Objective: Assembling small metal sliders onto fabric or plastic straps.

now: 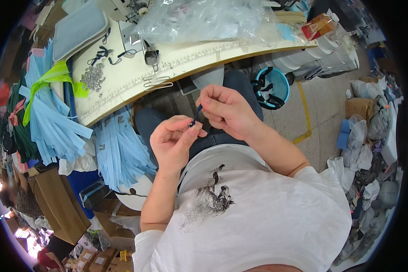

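Note:
Above my lap, a short dark blue strap (pixel 196 116) stretches between my two hands. My left hand (pixel 174 140) pinches its lower end, where a small shiny metal piece shows by the thumb and forefinger. Thumb and fingers of my right hand (pixel 225 111) grip the upper end. On the table, similar dark blue straps (pixel 102 54) lie in a loose group. Beside them is a pile of small metal rings or buckles (pixel 93 78); their exact shape is too small to tell.
The white table (pixel 122 86) curves ahead, carrying a sewing machine (pixel 130 37) and clear plastic bags (pixel 208 20). Light blue strips (pixel 54 109) hang at the left, tied with a neon band (pixel 54 78). A blue basket (pixel 280 86) stands right. Bagged goods (pixel 376 118) line the far right.

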The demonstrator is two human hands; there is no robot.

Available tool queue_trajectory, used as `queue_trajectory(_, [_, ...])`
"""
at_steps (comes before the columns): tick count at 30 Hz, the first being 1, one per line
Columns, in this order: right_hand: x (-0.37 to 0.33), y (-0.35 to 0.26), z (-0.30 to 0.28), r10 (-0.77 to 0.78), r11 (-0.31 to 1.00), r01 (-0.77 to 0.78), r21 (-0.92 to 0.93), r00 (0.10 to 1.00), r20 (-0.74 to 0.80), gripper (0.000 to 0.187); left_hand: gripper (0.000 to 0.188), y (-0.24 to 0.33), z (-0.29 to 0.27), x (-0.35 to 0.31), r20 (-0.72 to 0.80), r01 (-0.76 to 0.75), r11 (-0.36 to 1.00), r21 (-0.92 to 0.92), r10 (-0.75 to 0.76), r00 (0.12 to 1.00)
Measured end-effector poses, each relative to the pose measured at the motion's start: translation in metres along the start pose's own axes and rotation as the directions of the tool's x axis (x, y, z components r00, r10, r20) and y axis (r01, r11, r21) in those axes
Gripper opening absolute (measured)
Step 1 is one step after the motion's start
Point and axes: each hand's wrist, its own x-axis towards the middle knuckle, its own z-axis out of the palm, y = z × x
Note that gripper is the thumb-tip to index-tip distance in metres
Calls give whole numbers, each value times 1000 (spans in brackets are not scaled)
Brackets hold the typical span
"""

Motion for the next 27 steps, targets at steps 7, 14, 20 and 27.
queue_trajectory(7, [45,-69,41,-520,703,440,-559,854,19,19,26,16,-2,16,-175,123,982,146,-97,980])
queue_trajectory(14, [114,-136,22,-614,621,553,-555,784,93,25,19,26,-47,23,-321,75,928,365,50,946])
queue_trajectory(20, [45,-58,15,-8,999,15,50,989,-146,11,20,72,-120,127,14,-68,115,991,417,909])
queue_trajectory(27, [-12,-7,-1,203,975,-202,92,979,-2,21,19,91,-151,196,294,-268,-401,876,3,956])
